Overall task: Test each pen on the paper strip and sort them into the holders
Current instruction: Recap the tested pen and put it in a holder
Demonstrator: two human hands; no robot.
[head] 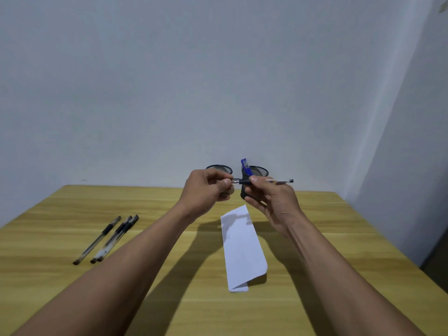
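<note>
1. Roughly over the far middle of the table (169,299), both hands hold one pen (244,182) level in the air, its length running from nine to three o'clock.
2. The left hand (206,187) pinches the pen's nine o'clock end between thumb and curled fingers; whether that end is a cap or a bare tip I cannot tell.
3. The right hand (271,202) pinches the dark grip section between thumb and forefinger, and the clear barrel with its black end plug sticks out toward three o'clock.
4. The paper strip (242,248) lies on the table at six o'clock of the hands, with its near end folded over.
5. At twelve o'clock, against the wall (218,81) and partly behind the hands, stand two black mesh cups: the left holder (219,169), and the right holder (260,169) with blue pens (244,164) upright in it.
6. Three pens (109,238) lie side by side at nine o'clock of the strip, well apart from it.
</note>
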